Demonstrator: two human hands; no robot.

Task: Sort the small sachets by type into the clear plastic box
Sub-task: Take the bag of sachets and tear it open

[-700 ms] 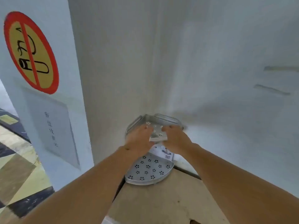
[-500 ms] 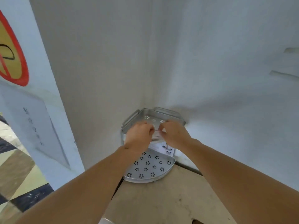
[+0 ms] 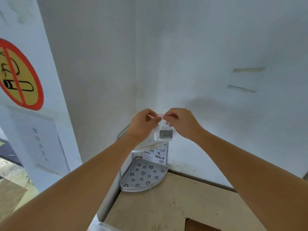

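White wall [image 3: 200, 47] fills most of the view, meeting a second wall plane at a corner far centre. Two pale streaks [image 3: 246, 79] mark it upper right. On the left, a pillar face carries a round no-smoking sign [image 3: 18, 77], red ring and slash on yellow, with a clear-covered notice [image 3: 38, 139] just below it. Patterned floor [image 3: 10, 180] shows at lower left.

Tan counter [image 3: 166, 205] runs near right, its far edge against the wall. In the corner on it stands a two-tier metal rack [image 3: 143, 175]: lower shelf a quarter-round tray punched with flower holes, upper tier mostly hidden behind the hands. A printed card [image 3: 155, 155] stands at the back between the tiers.

Both bare forearms reach in from the near edge, meeting above the rack. Left hand [image 3: 141, 125] pinches the left top corner of a small clear bag [image 3: 164, 132]; right hand [image 3: 181, 122] pinches the right top corner. Bag hangs in the air between them, above the upper tier, red seal line along its top, a dark square piece inside. Contents too small to read.

A clear edge [image 3: 100, 225] shows at the near bottom; cannot tell what it is.
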